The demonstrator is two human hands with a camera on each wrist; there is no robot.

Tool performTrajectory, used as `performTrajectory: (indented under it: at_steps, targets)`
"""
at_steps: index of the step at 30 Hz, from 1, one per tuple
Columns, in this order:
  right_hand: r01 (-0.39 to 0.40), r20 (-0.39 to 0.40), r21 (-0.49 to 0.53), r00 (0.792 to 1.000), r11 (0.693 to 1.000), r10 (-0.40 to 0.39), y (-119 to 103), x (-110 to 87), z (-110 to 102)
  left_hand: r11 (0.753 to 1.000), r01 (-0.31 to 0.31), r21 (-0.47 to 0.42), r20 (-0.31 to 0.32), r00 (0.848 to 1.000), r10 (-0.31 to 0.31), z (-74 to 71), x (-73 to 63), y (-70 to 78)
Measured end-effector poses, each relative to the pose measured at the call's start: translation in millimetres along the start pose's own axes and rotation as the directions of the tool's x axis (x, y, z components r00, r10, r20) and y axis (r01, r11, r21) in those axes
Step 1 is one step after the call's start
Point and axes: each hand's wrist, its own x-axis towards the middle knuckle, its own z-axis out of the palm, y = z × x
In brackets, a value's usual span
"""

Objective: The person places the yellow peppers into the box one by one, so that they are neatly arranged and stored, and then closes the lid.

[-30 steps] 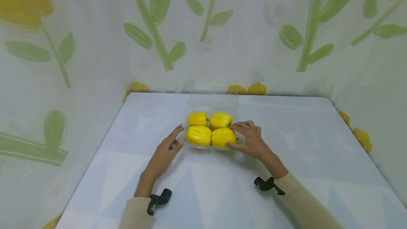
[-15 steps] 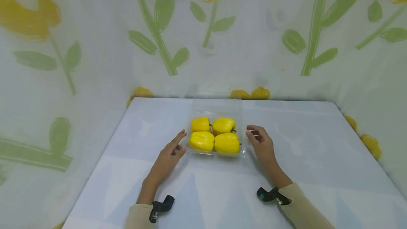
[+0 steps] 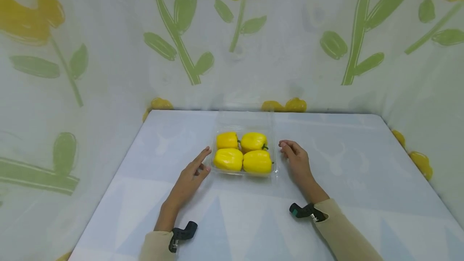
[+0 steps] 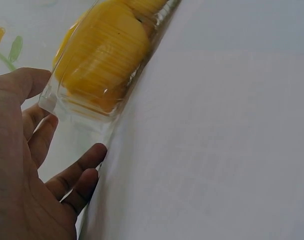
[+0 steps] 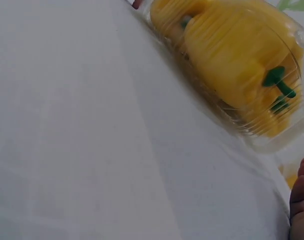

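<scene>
Several yellow bell peppers [image 3: 228, 159] with green stems lie in two rows in a clear plastic clamshell box [image 3: 232, 173]. Its transparent lid [image 3: 246, 119] is folded back toward the wall. My left hand [image 3: 188, 180] is at the box's left side, fingers relaxed; in the left wrist view its fingertips [image 4: 39, 77] meet the box's rim. My right hand [image 3: 298, 163] stands just off the right side, fingers loosely bent, with nothing seen in it. The right wrist view shows only part of that hand [image 5: 302, 197], apart from the box.
The box stands on a table [image 3: 344, 164] with a pale blue and white patterned cover. Behind and beside the table hangs a white sheet [image 3: 275, 67] printed with yellow flowers and green leaves. Black wrist cameras [image 3: 185, 232] sit at both sleeve cuffs.
My right hand has left the front right pepper and moved right, out of the box. Its fingers have drawn closer together. The left hand stays by the left side.
</scene>
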Motion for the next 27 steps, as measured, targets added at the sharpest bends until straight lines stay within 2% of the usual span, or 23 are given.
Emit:
performTrajectory:
  at_steps: [20, 27]
  targets:
    - [0.0, -0.011, 0.037, 1.0, 0.999, 0.0, 2, 42.8, 13, 1.0, -0.009, 0.014, -0.003, 1.0, 0.009, -0.6, -1.5, 2.3]
    - [-0.022, -0.016, 0.017, 1.0, 1.0, 0.022, 3, 57.8, 17, 1.0, 0.019, 0.009, -0.009, 1.0, -0.019, -0.5, -0.3, 2.6]
